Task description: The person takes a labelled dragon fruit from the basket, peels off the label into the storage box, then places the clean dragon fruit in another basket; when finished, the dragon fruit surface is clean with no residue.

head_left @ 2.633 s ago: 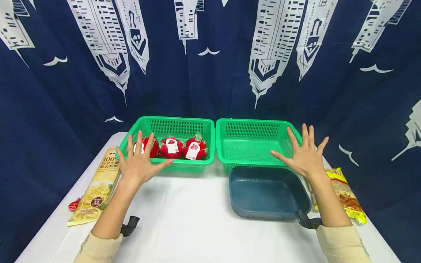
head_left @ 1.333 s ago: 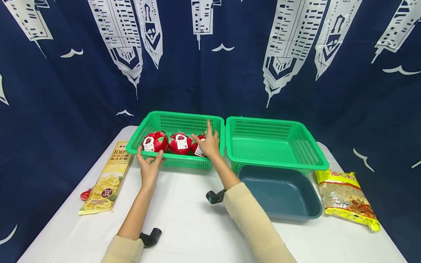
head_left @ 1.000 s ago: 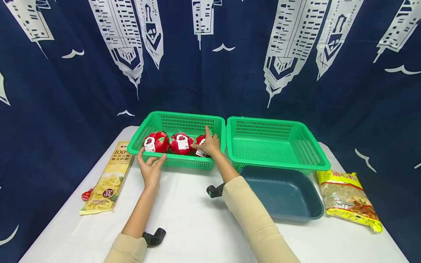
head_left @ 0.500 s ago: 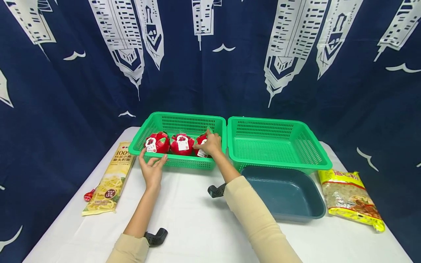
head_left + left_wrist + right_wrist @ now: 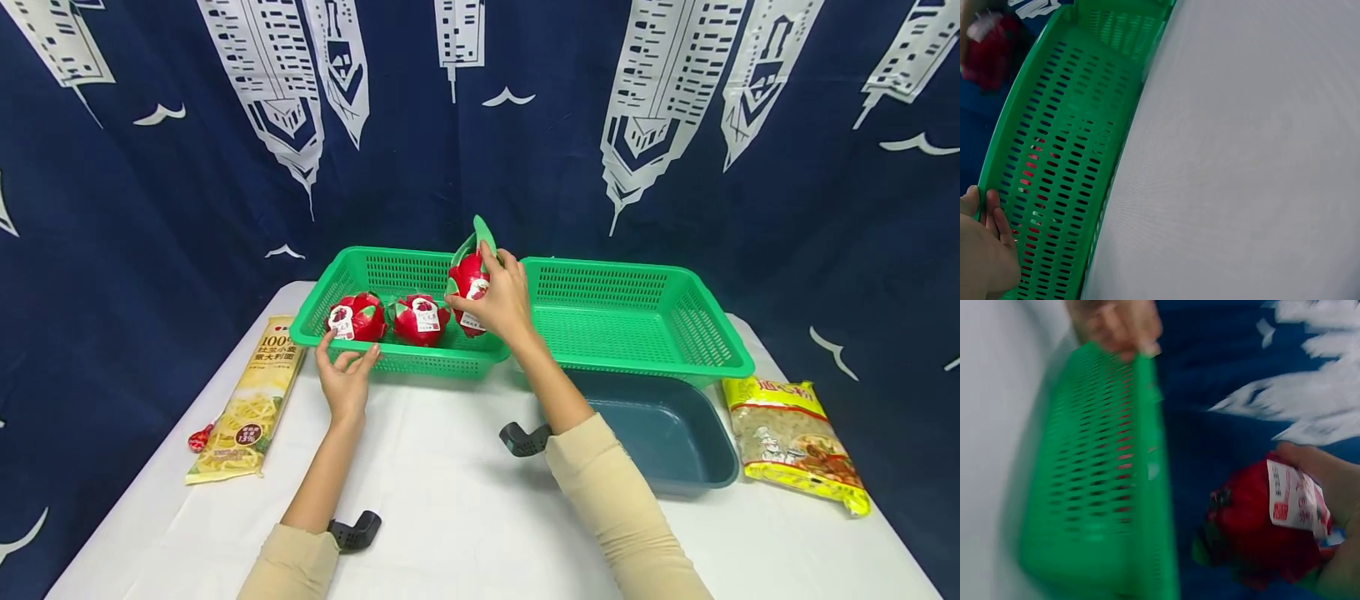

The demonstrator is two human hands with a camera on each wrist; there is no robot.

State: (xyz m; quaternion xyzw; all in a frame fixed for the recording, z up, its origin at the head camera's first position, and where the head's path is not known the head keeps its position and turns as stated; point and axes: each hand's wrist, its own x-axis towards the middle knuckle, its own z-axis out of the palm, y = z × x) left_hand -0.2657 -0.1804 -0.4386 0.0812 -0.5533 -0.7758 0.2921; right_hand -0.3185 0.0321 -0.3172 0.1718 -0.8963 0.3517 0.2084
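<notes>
In the head view, my right hand (image 5: 504, 292) grips a red dragon fruit (image 5: 463, 273) with green leaf tips and a white label. It is raised above the right end of the left green basket (image 5: 420, 362). The right wrist view shows this dragon fruit (image 5: 1247, 515) beside the basket wall, thumb and fingers partly cut off. My left hand (image 5: 345, 385) pinches the basket's front rim near its left corner; in the left wrist view, that hand (image 5: 988, 250) has fingers outside the wall. Another dragon fruit (image 5: 367, 321) and a third dragon fruit (image 5: 411, 325) lie inside.
A second green basket (image 5: 615, 333) stands right of the first, with a dark blue tub (image 5: 675, 442) in front. A yellow food bag (image 5: 795, 442) lies at right. At left lie a pasta packet (image 5: 243, 408) and a small red wrapped item (image 5: 199, 439) on the white table (image 5: 435, 475).
Both hands moved from spread above the table to the left basket. The left took its rim; the right reached in, took the rightmost dragon fruit and raised it.
</notes>
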